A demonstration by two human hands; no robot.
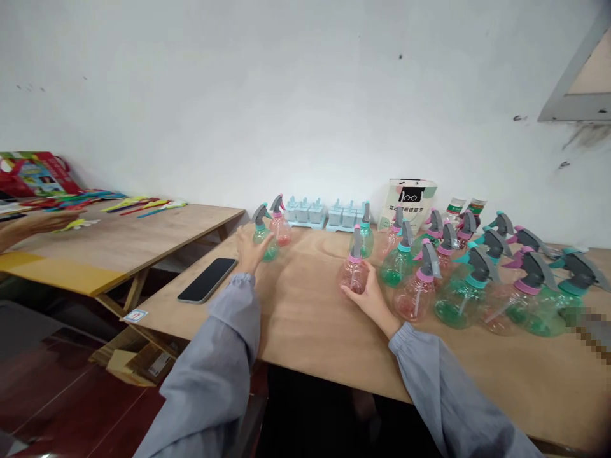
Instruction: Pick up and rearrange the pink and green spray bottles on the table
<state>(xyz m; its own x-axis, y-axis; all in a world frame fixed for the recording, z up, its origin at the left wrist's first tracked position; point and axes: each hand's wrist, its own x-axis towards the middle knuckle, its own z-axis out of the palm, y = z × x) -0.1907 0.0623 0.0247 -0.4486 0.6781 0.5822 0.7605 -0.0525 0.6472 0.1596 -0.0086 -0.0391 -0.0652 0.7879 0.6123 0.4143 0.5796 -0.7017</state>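
My left hand (pixel 251 247) is curled round a green spray bottle (pixel 270 248) with a grey and teal trigger head, at the left of the table. Just behind that one stands a pink spray bottle (pixel 280 228). Around the lower body of another pink spray bottle (pixel 352 275), near the table's middle, my right hand (pixel 366 289) has its fingers and thumb wrapped. Close to the right hand stand several more spray bottles, among them a pink one (pixel 414 298) and a green one (pixel 395 267).
Light-blue ice pop moulds (pixel 305 213) and a printed box (pixel 405 207) stand along the wall. A phone (pixel 208 280) lies at the table's left. On the neighbouring table (pixel 157 229), another person's hand (pixel 42 222) is among colourful flat pieces. Cardboard boxes (pixel 138 359) sit below.
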